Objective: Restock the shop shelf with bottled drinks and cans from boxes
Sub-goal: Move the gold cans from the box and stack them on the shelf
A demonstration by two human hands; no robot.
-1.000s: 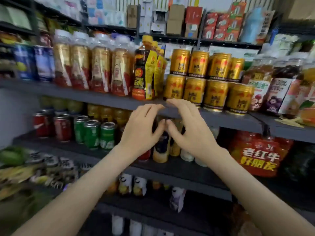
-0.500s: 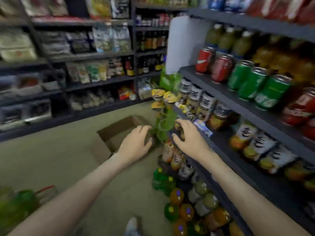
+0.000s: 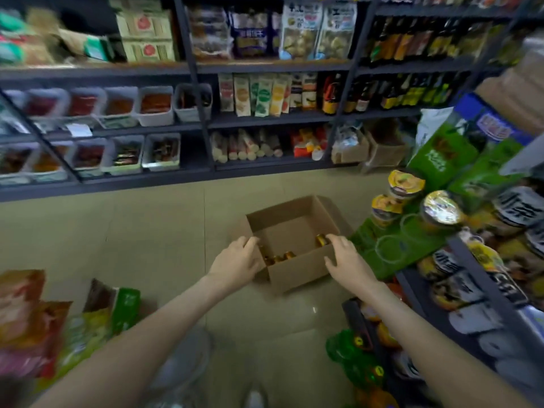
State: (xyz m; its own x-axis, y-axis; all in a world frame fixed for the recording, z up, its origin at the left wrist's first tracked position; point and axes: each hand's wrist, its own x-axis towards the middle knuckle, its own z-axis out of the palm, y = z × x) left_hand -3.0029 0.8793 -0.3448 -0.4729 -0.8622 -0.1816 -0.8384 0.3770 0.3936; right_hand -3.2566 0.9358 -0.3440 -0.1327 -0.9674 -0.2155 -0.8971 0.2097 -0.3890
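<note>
- One brown cardboard box point(image 3: 297, 270) sits open on the tan floor point(image 3: 153, 245). No writing shows on it.
- Inside the box are gold cans point(image 3: 321, 240). Three shiny tops show: one by the right wall and two by the near left corner. The labels are too small to read.
- The left hand point(image 3: 235, 262) is at the box's near left corner. Its fingers are loosely bent and it holds nothing I can see.
- The right hand point(image 3: 347, 259) is over the box's near right edge. Its fingers are spread and a little bent, with the tips just beside the gold can there. It holds nothing, and I cannot tell if it touches the can.
- Right of the box is a dark shelf point(image 3: 485, 278) full of cups point(image 3: 512, 212) with big black writing on white. The writing is too blurry to read.
- Just right of the box stand two cups with yellow lids point(image 3: 406, 184) and one with a shiny foil lid point(image 3: 441, 207).
- Behind those, green bags point(image 3: 438, 154) have white writing, also blurry.
- Past the box, across the floor, are the far shelves point(image 3: 265, 122) with rows of white tubs point(image 3: 156, 106), snack packs and dark bottles.
- Nearer than the box, on its right, stand green bottles point(image 3: 353, 354).
- Nearer than the box, a white shoe point(image 3: 256, 399) shows.
</note>
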